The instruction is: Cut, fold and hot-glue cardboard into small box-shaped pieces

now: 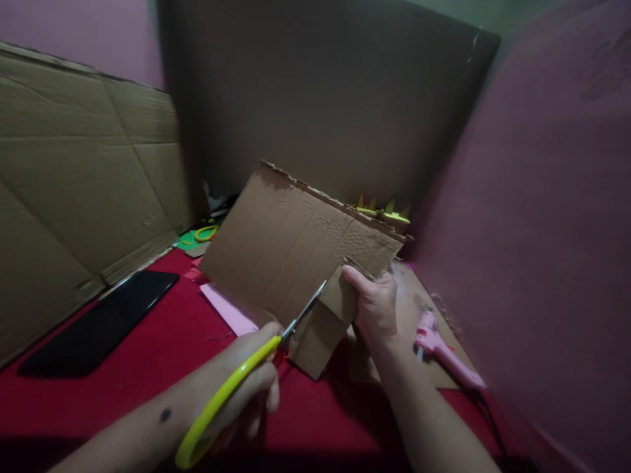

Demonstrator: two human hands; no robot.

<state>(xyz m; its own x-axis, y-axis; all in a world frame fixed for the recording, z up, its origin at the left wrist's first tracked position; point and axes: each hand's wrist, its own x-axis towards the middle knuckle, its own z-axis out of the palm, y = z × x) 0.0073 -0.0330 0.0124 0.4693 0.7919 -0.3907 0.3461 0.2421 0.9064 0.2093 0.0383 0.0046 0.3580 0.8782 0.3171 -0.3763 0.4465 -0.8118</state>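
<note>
My left hand (259, 374) is closed around scissors (236, 381) with a large yellow handle. Their metal blades point up and to the right, lying along the edge between a large brown cardboard piece (290, 243) and a narrower cardboard strip (318, 338). Whether the blades are apart cannot be made out. My right hand (377, 302) grips the cardboard at its right side, thumb on top of a folded flap and the other fingers hidden behind. The large piece is held tilted above the table, and its upper edge is torn and ragged.
On the right, a pink glue gun (444, 351) with a cable rests on a cardboard sheet (411, 289). A black phone or tablet (101, 325) lies left on the red cloth (162, 394). Pink paper (229, 312), a yellow ring (206, 233) and spiky yellow-trimmed pieces (382, 211) sit behind. Cardboard panels (73, 164) stand around.
</note>
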